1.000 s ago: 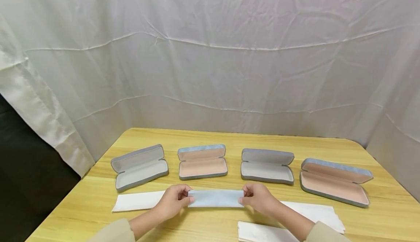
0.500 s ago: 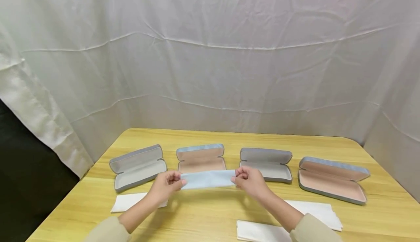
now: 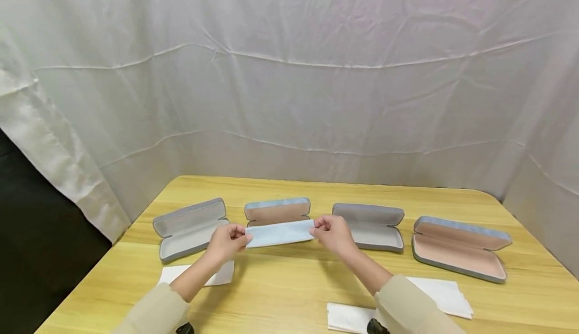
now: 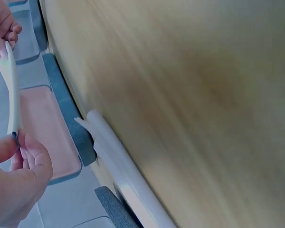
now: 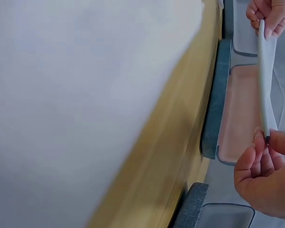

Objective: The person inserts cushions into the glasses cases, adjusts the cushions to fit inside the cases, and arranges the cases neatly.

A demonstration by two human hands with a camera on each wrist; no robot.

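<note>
A folded light blue cloth is stretched level between both hands. My left hand pinches one end between thumb and fingers, and my right hand pinches the other. The cloth is in the air at the front of an open glasses case with a pink lining, covering its lower half in the head view. Seen from the left wrist, the pink tray lies close behind the strip. In the right wrist view the cloth appears nearly edge-on, bowing slightly.
Open grey-lined cases stand left and right of it, with another pink-lined case farther right. White folded cloths lie at front left, front right and near the front edge of the wooden table.
Both hands have lifted the blue cloth from low over the table and carried it forward and slightly left, to the second case from the left. The cases stay put.
</note>
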